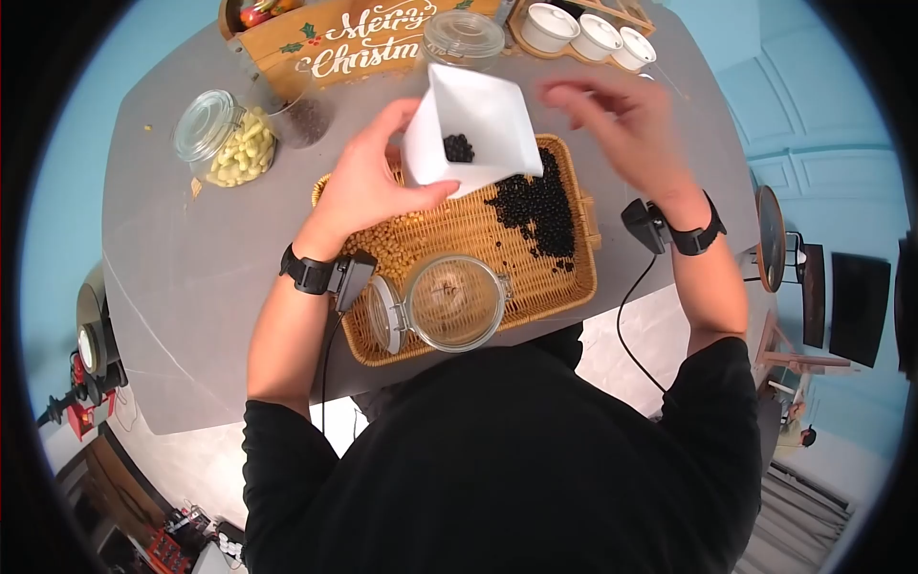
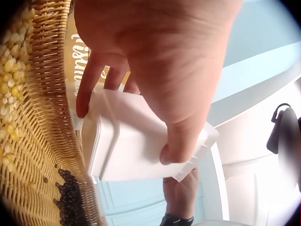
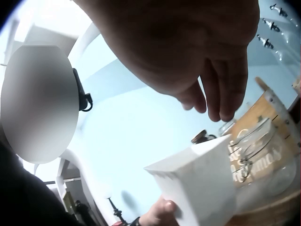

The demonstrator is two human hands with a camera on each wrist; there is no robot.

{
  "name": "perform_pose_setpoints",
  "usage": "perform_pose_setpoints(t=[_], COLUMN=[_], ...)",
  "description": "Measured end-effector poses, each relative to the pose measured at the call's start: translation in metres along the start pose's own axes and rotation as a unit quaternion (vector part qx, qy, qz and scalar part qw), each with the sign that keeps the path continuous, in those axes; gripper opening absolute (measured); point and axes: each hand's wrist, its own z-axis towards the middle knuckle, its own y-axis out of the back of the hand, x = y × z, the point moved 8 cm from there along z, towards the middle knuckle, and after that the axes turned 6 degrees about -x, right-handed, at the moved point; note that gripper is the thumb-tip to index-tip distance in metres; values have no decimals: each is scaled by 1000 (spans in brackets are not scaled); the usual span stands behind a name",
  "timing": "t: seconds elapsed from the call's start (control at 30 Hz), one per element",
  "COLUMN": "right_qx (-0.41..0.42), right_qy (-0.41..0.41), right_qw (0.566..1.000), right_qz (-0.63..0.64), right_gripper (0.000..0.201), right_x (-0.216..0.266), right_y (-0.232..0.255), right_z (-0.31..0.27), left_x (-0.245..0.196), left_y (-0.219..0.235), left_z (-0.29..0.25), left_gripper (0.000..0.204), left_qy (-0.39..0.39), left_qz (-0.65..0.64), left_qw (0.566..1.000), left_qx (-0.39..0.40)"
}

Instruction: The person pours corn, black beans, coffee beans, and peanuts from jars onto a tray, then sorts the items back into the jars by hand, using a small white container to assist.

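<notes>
My left hand (image 1: 368,182) grips a white square-mouthed container (image 1: 512,129), thumb on its near wall and fingers round the far side. It is tilted above the wicker basket (image 1: 535,298), with a small heap of black beans (image 1: 459,147) inside. Just right of its rim is my right hand (image 1: 631,124), blurred in the head view. The right wrist view shows its relaxed fingers (image 3: 228,89) above the container, holding nothing visible. More black beans (image 1: 540,215) lie at the basket's right, yellow corn kernels (image 1: 387,244) at its left. An open glass jar (image 1: 457,304) sits at its near edge.
A lidded glass jar of pale yellow pieces (image 1: 241,153) stands at the left, beside a jar with dark contents (image 1: 304,120). Along the back are a wooden "Merry Christmas" crate (image 1: 277,50), another glass jar (image 1: 464,40) and white lidded pots (image 1: 552,31) on a wooden tray.
</notes>
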Motion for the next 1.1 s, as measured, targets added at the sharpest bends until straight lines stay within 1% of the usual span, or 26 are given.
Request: perform_pose_setpoints(t=[0.07, 0.1, 0.13, 0.17, 0.2, 0.23, 0.3, 0.4, 0.57, 0.63, 0.73, 0.83, 0.93, 1.03, 1.1], right_qx=[-60, -29, 39, 106, 171, 189, 217, 222, 256, 282, 311, 233, 250, 278, 279], right_qy=[-44, -105, -47, 13, 71, 139, 270, 306, 227, 189, 167, 277, 356, 331, 298], right_qw=[997, 993, 993, 982, 961, 951, 918, 894, 895, 882, 876, 903, 875, 871, 872], right_qz=[6, -49, -103, -156, -207, -204, -195, -241, -285, -326, -330, -230, -211, -234, -268], right_gripper=[28, 27, 27, 29, 32, 35, 43, 51, 47, 44, 45, 46, 49, 49, 48], right_x=[-27, -40, -37, -36, -36, -32, -22, -29, -60, -62, -48, -23, -21, -31, -37], right_y=[18, 10, -8, -29, -51, -67, -97, -112, -96, -88, -92, -112, -135, -125, -109], right_z=[-1, -10, -18, -28, -40, -49, -68, -74, -78, -79, -74, -72, -82, -91, -97], left_x=[2, 5, 5, 4, 3, 3, 3, 1, -1, -1, -1, -3, -4, -2, 0], left_y=[7, 9, 10, 11, 11, 10, 7, 7, 9, 11, 9, 9, 9, 10, 10], left_z=[2, 4, 4, 4, 4, 3, 3, 3, 3, 4, 3, 5, 5, 3, 4], left_gripper=[89, 91, 91, 91, 91, 91, 91, 91, 90, 90, 89, 89, 89, 89, 90], left_qy=[6, 13, 10, 7, 5, 8, 11, 7, -1, -6, -11, -16, -18, -16, -24], left_qz=[-17, -22, -19, -15, -11, -12, -15, -21, -5, 3, 12, 19, 21, 22, 30], left_qw=[999, 999, 999, 999, 999, 999, 999, 999, 999, 999, 999, 999, 999, 999, 998], left_qx=[-38, -30, -35, -40, -43, -39, -27, -26, -39, -41, -33, -36, -42, -45, -41])
